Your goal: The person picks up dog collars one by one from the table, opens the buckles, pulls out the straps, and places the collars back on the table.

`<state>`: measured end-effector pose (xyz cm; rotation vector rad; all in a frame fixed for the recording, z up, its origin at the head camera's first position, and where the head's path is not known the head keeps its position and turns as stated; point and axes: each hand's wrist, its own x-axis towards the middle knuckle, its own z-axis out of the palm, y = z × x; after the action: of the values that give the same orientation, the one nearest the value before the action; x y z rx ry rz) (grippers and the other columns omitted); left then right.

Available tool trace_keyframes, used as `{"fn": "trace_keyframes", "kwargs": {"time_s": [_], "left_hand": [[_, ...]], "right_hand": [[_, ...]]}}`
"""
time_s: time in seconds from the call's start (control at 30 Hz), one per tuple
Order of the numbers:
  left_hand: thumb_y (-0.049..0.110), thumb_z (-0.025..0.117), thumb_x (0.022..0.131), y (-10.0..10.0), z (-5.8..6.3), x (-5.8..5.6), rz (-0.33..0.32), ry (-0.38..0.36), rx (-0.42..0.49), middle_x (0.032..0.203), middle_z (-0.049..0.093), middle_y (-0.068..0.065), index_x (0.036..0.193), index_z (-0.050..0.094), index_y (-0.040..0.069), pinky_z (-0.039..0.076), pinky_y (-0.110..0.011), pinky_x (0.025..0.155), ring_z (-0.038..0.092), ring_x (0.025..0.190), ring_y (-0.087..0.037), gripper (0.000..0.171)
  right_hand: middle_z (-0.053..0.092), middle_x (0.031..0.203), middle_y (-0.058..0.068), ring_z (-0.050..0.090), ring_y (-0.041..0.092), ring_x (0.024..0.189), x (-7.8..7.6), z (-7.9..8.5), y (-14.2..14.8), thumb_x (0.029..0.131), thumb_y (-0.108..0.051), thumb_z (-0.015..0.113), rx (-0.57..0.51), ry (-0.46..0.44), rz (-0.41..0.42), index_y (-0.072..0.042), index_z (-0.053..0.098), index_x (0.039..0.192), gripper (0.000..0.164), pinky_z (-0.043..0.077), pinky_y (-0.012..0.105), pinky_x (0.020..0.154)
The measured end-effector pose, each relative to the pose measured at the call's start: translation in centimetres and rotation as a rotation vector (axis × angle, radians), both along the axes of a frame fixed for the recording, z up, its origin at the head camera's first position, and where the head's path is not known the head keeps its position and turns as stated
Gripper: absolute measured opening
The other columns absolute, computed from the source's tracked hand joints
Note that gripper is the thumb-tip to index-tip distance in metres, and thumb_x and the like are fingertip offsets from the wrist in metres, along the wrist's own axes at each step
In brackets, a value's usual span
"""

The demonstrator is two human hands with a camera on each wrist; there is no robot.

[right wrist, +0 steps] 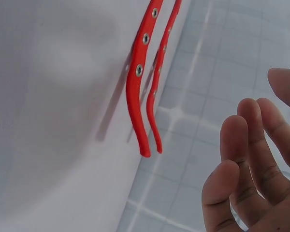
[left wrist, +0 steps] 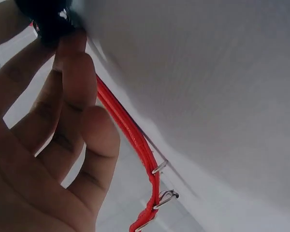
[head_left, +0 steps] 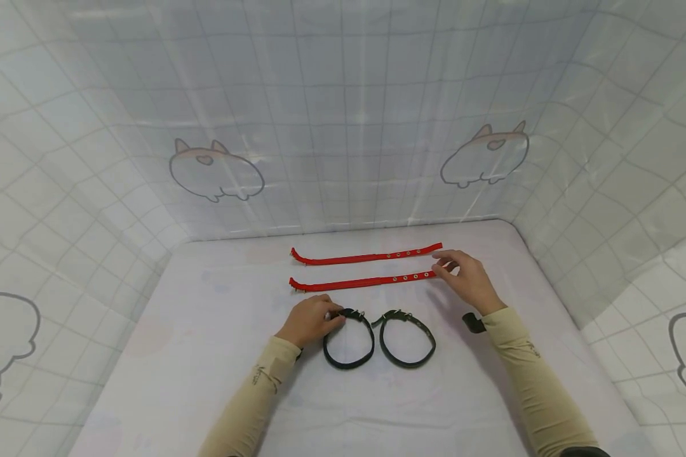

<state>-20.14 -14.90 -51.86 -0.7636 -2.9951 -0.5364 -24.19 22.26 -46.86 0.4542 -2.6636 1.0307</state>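
In the head view, two black buckled collars lie as loops side by side, a left one [head_left: 349, 366] and a right one [head_left: 410, 365]. My left hand [head_left: 311, 318] pinches the left loop near its buckle; fingers partly hide that spot. Beyond them, two red collars lie stretched out unbuckled, a nearer one [head_left: 349, 284] and a farther one [head_left: 349, 259], buckle ends left and eyelets right. My right hand [head_left: 463, 276] hovers beside their right ends, fingers loosely bent. In the right wrist view, the red ends stand apart from the fingertips [right wrist: 234, 130].
All collars lie on a white cloth-covered tabletop [head_left: 206, 393]. Grid-patterned curtains [head_left: 343, 127] with cartoon animal outlines enclose the table at the back and both sides. A black wrist device [head_left: 473, 323] sits at the right cuff.
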Motion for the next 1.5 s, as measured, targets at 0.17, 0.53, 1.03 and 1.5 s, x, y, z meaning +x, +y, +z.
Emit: {"fn": "trace_keyframes", "kwargs": {"time_s": [0.17, 0.53, 1.03, 1.5], "left_hand": [[0.043, 0.063, 0.086, 0.0, 0.3, 0.0, 0.009, 0.051, 0.037, 0.081, 0.063, 0.014, 0.103, 0.073, 0.023, 0.044, -0.021, 0.06, 0.05, 0.068, -0.002, 0.028], [0.042, 0.067, 0.084, 0.0, 1.5, -0.1, 0.063, 0.093, 0.223, 0.085, 0.061, 0.019, 0.108, 0.07, 0.027, 0.043, -0.02, 0.055, 0.052, 0.07, -0.002, 0.028], [0.042, 0.07, 0.081, 0.9, 3.3, -0.7, -0.022, 0.242, 0.463, 0.093, 0.062, 0.017, 0.112, 0.068, 0.028, 0.046, -0.03, 0.062, 0.05, 0.081, -0.006, 0.034], [0.042, 0.071, 0.08, 2.6, 5.1, -0.9, -0.057, 0.304, 0.486, 0.101, 0.063, 0.017, 0.111, 0.069, 0.028, 0.049, -0.026, 0.071, 0.052, 0.093, -0.004, 0.035]], "right_hand": [[0.064, 0.094, 0.001, 0.061, 0.02, 0.083, 0.1, 0.2, -0.3, 0.088, -0.028, 0.065, -0.016, 0.003, 0.015, -0.012, 0.064, 0.115, 0.031, 0.048, 0.042, 0.071], [0.065, 0.091, 0.0, 0.061, 0.017, 0.083, 0.2, 0.5, -1.0, 0.086, -0.023, 0.068, -0.033, 0.029, 0.048, -0.011, 0.064, 0.113, 0.03, 0.05, 0.041, 0.072], [0.063, 0.094, -0.009, 0.059, 0.009, 0.082, 0.6, 1.6, -2.7, 0.084, -0.028, 0.071, -0.093, -0.022, 0.091, -0.018, 0.064, 0.114, 0.032, 0.051, 0.031, 0.068], [0.063, 0.104, -0.012, 0.058, 0.008, 0.085, 1.2, 1.8, -4.9, 0.084, -0.034, 0.07, -0.109, -0.032, 0.219, -0.027, 0.063, 0.109, 0.027, 0.049, 0.038, 0.071]]}}
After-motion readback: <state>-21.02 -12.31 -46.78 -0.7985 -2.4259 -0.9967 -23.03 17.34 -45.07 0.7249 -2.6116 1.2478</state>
